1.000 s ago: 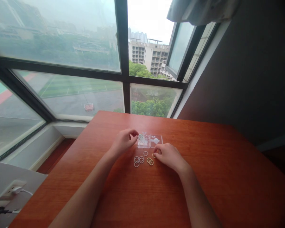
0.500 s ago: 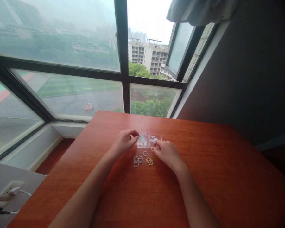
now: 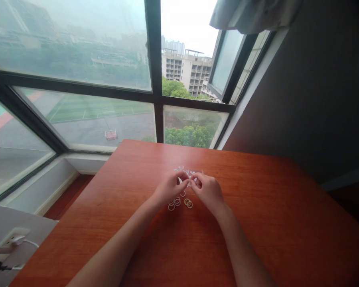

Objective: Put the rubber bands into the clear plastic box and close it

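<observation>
My left hand [image 3: 171, 186] and my right hand [image 3: 208, 190] meet over a clear plastic case [image 3: 200, 172], fingertips pinched and nearly touching. Half a second ago a yellowish ring showed at my right fingertips; now the fingers hide it. What the left pinch holds, if anything, is too small to make out. Both hands cover most of the case. Just in front of them lie several pale grey rings [image 3: 171, 207], overlapping, and a single pale ring [image 3: 183, 193]. Nearer my right wrist is a small overlapping group of yellow rings [image 3: 188, 203].
The reddish wooden table [image 3: 155, 255] reaches to the window frame [image 3: 157, 119] at its far side. A dark wall [image 3: 302, 87] rises on the right. At the lower left is a wall socket [image 3: 12, 241] with plugged-in cables.
My left hand has moved right, from the case's left edge to meet the right hand. The right fingertips have risen slightly over the case. The rings on the table have stayed put.
</observation>
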### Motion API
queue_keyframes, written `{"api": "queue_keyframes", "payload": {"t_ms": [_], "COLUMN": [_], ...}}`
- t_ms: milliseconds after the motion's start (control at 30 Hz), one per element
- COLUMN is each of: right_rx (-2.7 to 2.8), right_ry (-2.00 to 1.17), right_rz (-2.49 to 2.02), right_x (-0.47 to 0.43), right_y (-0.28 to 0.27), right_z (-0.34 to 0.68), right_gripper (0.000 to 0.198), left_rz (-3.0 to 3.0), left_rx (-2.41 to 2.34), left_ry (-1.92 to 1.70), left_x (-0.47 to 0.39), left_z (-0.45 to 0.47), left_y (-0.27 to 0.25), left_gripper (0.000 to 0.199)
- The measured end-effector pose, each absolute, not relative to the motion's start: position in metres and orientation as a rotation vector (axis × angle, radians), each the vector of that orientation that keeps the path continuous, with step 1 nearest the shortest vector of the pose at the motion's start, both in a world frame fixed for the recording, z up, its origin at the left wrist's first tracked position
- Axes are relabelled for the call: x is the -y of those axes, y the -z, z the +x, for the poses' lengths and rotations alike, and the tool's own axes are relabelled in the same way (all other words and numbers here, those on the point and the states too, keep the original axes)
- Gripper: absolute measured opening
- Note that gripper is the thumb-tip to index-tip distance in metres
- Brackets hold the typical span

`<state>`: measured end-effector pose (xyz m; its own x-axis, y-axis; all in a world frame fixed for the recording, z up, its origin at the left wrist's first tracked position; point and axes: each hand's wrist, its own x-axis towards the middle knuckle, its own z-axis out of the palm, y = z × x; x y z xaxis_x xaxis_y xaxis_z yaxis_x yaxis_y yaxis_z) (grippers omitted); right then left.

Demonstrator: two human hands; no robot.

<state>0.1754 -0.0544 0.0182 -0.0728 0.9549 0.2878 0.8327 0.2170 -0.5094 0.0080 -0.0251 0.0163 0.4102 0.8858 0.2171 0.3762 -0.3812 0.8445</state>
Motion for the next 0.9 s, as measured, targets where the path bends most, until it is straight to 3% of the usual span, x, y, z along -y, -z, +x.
{"api": "queue_keyframes", "payload": {"t_ms": [900], "right_rx": [1.96], "right_ry": [-0.253], "right_rz": [-1.657], "right_x": [0.055], "right_y": [-0.021], "right_z": [0.175], "right_gripper": [0.012], "left_rz": [1.985], "left_rx": [-1.305], "left_ry": [-0.841], "left_x": [0.006], "left_z": [-0.031], "left_y": [-0.034], "left_gripper": [0.022]}}
